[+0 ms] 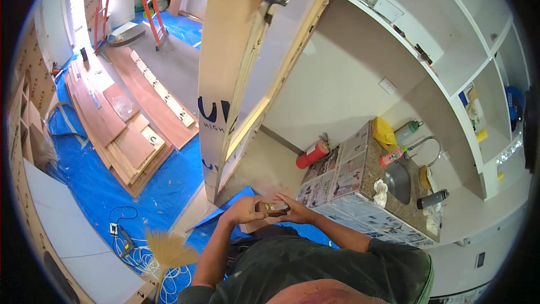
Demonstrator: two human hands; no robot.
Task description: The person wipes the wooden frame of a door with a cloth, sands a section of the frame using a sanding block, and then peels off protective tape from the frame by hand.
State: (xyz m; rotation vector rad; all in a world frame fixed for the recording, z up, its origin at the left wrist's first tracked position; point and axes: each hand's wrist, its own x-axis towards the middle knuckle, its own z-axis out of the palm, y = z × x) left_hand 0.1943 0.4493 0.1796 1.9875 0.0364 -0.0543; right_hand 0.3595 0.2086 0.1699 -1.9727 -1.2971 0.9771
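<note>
Speckled stone tops the desk (364,171), its sides wrapped in printed paper; a smooth metal sink (398,184) is set into it, with a crumpled white cloth (380,192) near the left edge. Wrinkled blue sheeting (181,174) lies on the floor. The brown block (272,209) looks small and oblong, yellowish marks on its face (too small to name surely), held up left of the desk. The left hand (242,211) grasps one end, the right hand (297,210) the other, forearms angled inward.
</note>
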